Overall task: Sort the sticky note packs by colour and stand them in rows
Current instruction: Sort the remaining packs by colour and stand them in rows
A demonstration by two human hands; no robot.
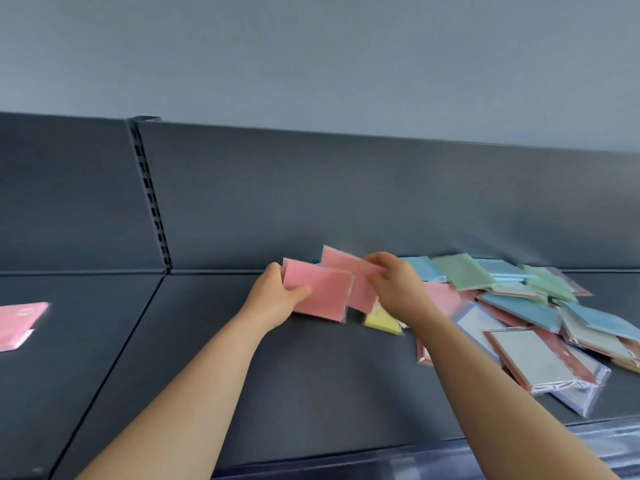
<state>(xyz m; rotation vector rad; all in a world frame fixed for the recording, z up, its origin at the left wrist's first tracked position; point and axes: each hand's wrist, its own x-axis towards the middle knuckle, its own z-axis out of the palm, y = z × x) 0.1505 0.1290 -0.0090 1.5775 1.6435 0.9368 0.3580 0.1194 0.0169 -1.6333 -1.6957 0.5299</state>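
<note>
Left hand (277,299): my fingers and thumb are curled round one pink pack (318,294), gripped at its left edge and raised just above the shelf (277,375); right hand (394,285): I pinch the top edge of a second pink pack (341,263), which sits partly behind the first and overlaps it. Pink packs in hand: two, one per hand.

One yellow pack (381,320) lies flat on the shelf just below my right hand, partly covered by it. To the right, a loose pile (519,306) lies against the back panel (346,202): two green packs are visible at its top; at least three blue packs; several red-edged packs with pale faces; the overlap keeps me from giving an exact total. None of the packs stands upright.

One further pink-red pack (20,323) lies flat on the next shelf bay to the left, well apart from the pile, beyond the slotted upright (149,195).
</note>
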